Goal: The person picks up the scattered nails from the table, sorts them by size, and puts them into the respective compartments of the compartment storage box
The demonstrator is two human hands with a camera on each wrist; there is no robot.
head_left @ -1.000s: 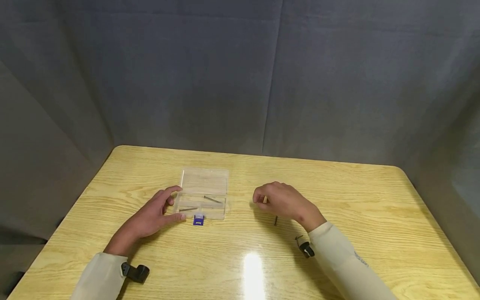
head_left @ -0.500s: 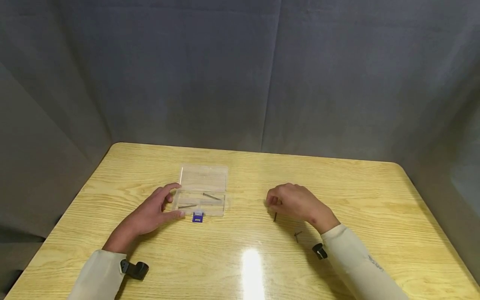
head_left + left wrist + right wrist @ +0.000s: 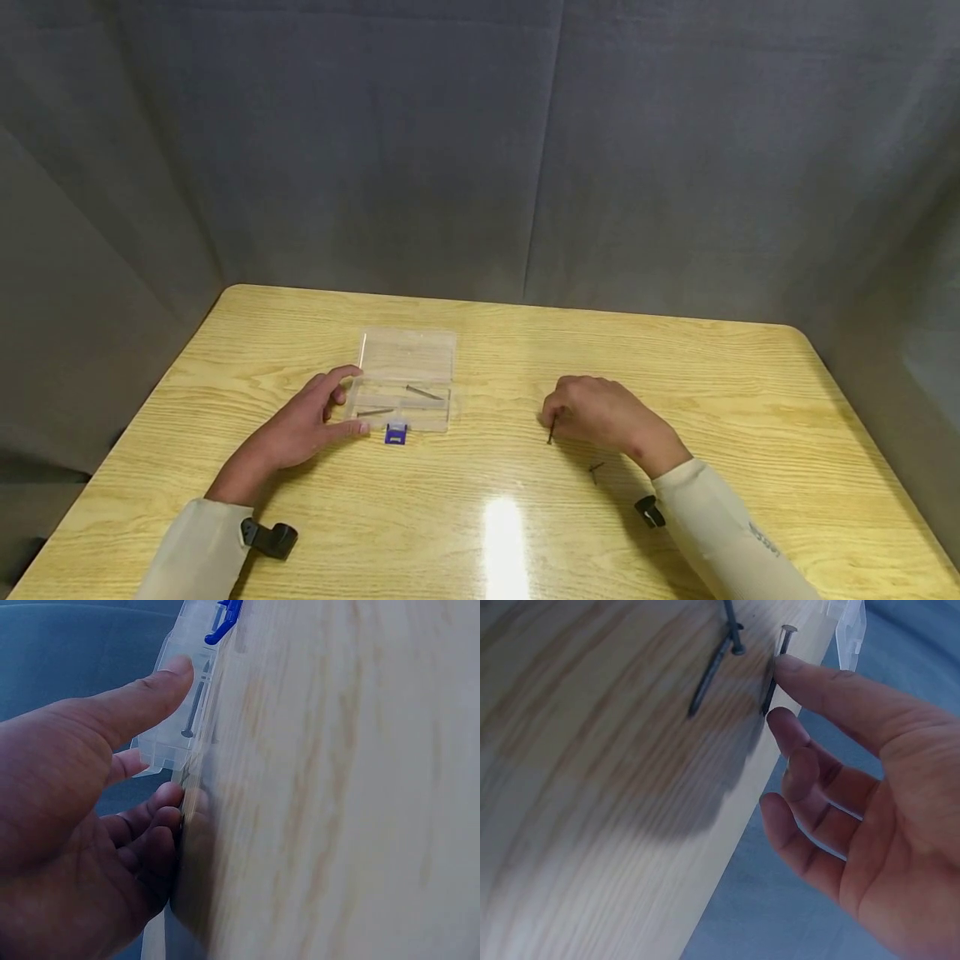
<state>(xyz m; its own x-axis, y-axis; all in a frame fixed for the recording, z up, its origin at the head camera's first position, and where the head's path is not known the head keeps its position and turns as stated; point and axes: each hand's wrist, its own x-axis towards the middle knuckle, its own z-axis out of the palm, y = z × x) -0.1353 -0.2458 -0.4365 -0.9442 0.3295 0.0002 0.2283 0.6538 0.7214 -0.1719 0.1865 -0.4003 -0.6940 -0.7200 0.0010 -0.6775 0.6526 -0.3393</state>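
A clear plastic box (image 3: 427, 422) with its lid (image 3: 407, 354) folded back lies left of centre; its latch (image 3: 396, 434) is blue. Inside are two nails, one (image 3: 375, 412) in the front part and another (image 3: 424, 392) behind. My left hand (image 3: 300, 427) holds the box's left end, thumb at the front and index finger behind. To the right, my right hand (image 3: 603, 412) is over a nail (image 3: 769, 695) on the table; the thumb touches its shaft, and the index fingertip is near its lower end. Two more nails (image 3: 709, 682) lie crossed nearby.
The wooden table (image 3: 420, 517) has a bright glare patch (image 3: 504, 542) near the front. Grey cloth (image 3: 375, 167) hangs behind and at both sides. Black wrist mounts (image 3: 272, 540) jut from both sleeves.
My right hand has moved right and slightly toward me, its fingers coming down to the single nail. The left hand keeps its place at the box.
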